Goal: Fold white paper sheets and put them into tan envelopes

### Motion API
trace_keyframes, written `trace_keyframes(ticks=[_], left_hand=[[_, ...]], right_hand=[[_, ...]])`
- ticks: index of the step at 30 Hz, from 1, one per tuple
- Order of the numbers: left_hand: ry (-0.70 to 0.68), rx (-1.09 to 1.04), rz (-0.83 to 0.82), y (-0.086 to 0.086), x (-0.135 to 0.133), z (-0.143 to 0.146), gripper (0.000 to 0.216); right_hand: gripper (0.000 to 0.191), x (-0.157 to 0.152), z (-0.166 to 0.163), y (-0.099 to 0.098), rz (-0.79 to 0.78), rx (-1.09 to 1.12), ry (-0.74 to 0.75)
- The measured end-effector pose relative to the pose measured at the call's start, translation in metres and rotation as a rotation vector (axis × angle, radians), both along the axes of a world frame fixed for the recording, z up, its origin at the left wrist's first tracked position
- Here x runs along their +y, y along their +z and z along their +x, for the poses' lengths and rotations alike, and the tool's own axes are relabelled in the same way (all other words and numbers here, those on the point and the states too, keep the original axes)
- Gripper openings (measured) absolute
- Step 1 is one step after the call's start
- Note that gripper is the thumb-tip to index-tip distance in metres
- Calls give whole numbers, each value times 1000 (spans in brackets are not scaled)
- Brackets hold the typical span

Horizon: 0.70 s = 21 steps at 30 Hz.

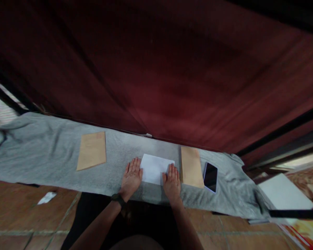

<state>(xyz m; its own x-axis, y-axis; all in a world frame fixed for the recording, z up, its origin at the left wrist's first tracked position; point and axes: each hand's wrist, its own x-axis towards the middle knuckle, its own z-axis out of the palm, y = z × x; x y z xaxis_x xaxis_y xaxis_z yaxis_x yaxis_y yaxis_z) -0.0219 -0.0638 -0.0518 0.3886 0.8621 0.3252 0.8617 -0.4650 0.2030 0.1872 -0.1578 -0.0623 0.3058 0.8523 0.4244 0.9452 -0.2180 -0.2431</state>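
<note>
A white sheet of paper [154, 168] lies flat on the grey cloth [59, 173] in front of me. My left hand [131, 176] rests flat at the paper's left edge, fingers stretched forward, a dark band on its wrist. On the right edge of the sheet lies my right hand [171, 182], flat too, with its fingertips near the far corner. Just right of that hand is a stack of brown envelopes [191, 168]. Another brown envelope [92, 151] sits by itself to the left.
A phone [210, 177] with a dark screen lies right of the envelopes. Behind the cloth-covered surface rises a dark red fabric wall [156, 86]. A white scrap [47, 198] is on the tiled floor at left. A white box [287, 194] stands at far right.
</note>
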Motion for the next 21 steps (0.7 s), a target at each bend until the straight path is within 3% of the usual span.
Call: trace_keyframes(ticks=[7, 12, 15, 21], left_hand=[[27, -68, 54, 5, -7, -8, 61], [-249, -26, -11, 11, -33, 23, 56], [-278, 40, -65, 12, -44, 30, 54], [-252, 83, -48, 15, -40, -1, 56]], right_hand=[[57, -18, -3, 5, -8, 22, -19], [54, -18, -35, 15, -51, 33, 175], [52, -20, -45, 15, -76, 22, 220], [54, -41, -20, 8, -53, -24, 148]])
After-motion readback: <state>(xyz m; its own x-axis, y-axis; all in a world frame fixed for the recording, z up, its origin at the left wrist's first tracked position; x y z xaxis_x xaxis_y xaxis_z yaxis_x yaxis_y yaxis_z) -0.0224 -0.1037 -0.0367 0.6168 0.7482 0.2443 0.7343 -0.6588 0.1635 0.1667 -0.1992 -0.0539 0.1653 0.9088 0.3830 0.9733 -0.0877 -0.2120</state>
